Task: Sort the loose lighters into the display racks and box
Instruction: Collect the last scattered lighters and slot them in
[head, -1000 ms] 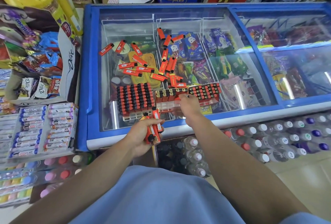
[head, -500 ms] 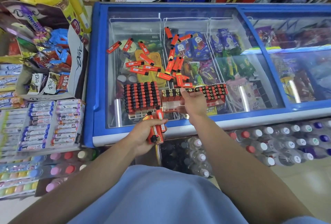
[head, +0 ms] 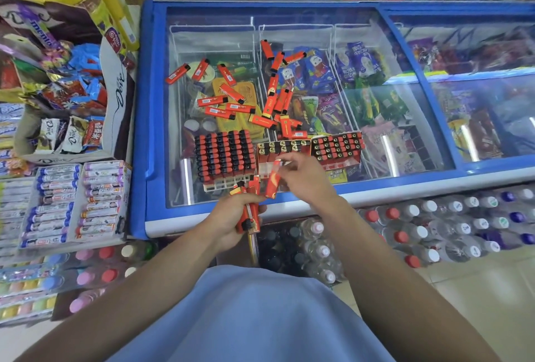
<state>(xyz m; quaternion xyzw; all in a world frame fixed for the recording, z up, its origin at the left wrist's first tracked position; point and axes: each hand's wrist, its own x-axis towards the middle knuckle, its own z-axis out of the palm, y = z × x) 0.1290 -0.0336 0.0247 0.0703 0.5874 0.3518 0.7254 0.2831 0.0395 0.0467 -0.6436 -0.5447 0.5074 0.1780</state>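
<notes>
We pinch one lighter (head: 272,179) in our right hand (head: 304,179), just in front of the half-filled rack (head: 283,148); our left hand (head: 234,217) grips the spare bundle (head: 250,208). We should align it upright before seating it in an open slot.

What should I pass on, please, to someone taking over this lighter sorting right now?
Left hand grips a bundle of lighters.
Right hand pinches a single lighter just in front of the middle rack.
Done: the left rack looks full; the right rack is largely filled.
Left: the middle rack holds only its back row; many loose lighters lie scattered on the freezer lid. No box identified.
</notes>
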